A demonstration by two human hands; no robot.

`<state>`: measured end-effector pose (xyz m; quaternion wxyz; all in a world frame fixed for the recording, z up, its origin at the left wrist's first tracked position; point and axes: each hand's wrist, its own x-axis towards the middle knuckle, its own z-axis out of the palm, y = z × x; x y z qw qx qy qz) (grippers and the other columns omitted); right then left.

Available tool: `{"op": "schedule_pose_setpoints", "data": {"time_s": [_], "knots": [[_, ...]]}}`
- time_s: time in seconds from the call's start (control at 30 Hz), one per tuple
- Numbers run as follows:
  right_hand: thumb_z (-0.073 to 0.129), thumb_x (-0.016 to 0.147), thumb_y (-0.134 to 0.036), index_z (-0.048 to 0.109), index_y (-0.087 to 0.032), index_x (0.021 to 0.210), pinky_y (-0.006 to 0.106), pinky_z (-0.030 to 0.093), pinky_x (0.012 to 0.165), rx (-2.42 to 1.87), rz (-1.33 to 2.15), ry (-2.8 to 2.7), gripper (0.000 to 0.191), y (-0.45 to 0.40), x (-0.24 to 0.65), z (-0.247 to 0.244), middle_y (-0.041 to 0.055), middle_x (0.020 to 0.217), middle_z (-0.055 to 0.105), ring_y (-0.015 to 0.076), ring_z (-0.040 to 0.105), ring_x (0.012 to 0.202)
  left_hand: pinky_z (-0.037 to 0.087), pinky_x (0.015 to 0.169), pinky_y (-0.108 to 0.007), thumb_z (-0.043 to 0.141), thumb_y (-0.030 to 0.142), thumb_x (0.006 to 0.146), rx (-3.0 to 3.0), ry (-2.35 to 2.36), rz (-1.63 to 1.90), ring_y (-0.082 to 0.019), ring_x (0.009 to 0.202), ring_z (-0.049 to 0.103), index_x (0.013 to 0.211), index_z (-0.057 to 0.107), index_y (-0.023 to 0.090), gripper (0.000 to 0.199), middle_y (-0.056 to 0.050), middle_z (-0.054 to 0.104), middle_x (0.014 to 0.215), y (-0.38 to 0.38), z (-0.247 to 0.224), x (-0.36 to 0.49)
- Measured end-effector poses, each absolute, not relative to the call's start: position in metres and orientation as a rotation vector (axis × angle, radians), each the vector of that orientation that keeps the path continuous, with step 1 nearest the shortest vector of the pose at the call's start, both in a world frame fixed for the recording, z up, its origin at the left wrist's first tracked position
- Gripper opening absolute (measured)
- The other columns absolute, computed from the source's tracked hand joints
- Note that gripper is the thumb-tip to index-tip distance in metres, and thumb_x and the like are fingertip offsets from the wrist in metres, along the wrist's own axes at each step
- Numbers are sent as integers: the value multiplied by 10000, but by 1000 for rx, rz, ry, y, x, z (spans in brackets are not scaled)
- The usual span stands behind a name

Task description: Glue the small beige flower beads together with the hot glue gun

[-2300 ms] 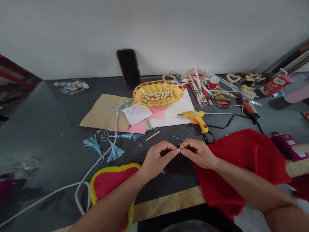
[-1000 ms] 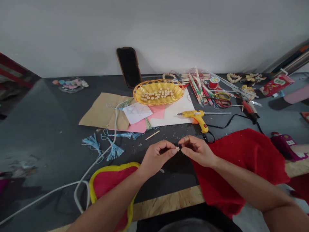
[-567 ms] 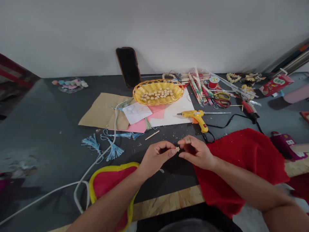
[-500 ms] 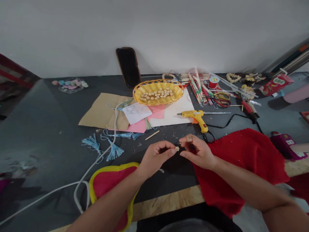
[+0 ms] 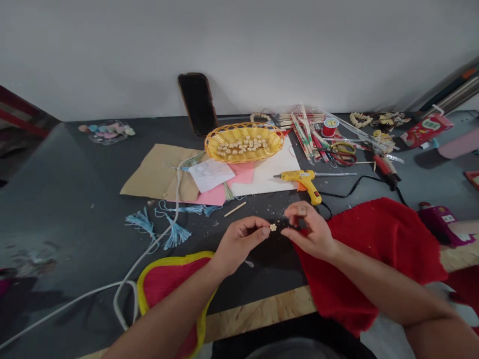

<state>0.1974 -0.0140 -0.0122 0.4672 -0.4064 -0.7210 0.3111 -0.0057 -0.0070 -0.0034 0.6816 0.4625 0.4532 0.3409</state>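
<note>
The right hand (image 5: 313, 231), thumb and fingers parted, has drawn away from the small cream flower (image 5: 273, 227), leaving it pinched at the fingertips of the left hand (image 5: 239, 243), seemingly its only support.

Dim, flat light; wide-angle stretch at edges.
Soft shadow on plain pale-grey wall (image 5: 299, 55), right of black rectangular brown-edged phone (image 5: 197, 102). Flat dark-grey surface (image 5: 82, 174) blurred lower left.
</note>
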Motion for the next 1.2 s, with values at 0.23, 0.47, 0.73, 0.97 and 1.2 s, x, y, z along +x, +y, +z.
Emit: {"op": "schedule_pose_setpoints", "data": {"time_s": [0.23,0.47,0.73,0.97,1.2], "knots": [[673,857,-241,632,-218,1089,302,566,768,-890,548,-1972,237,-12,194,-12,90,971,640,183,643,910,372,599,-208,738,465,735,1076,960,716,-91,622,450,722,656,146,329,16,562,664,-7,2,-5],[667,859,-198,649,-197,1029,281,571,740,-851,517,-1968,171,-11,192,-9,85,909,663,167,651,848,361,607,-207,733,477,736,1069,940,690,-94,634,440,738,645,147,341,18,549,671,-6,2,-5],[647,878,-192,655,-179,983,258,562,717,-826,547,-1972,106,-11,192,-11,72,856,681,154,647,824,335,602,-209,711,490,748,1114,930,659,-92,630,426,719,627,143,359,26,525,661,-7,5,-5],[611,905,-218,660,-184,898,234,531,707,-922,833,-1846,60,-11,194,-7,42,810,679,125,633,770,358,603,-210,706,429,774,1168,953,701,-95,636,455,775,650,147,288,17,557,690,-7,1,-6],[598,917,-315,658,-185,850,235,488,676,-994,1109,-1714,159,-12,193,-11,22,787,662,115,604,721,441,668,-222,713,282,782,1286,945,857,-121,734,556,957,671,169,212,-11,612,800,-9,-5,-6]]}}
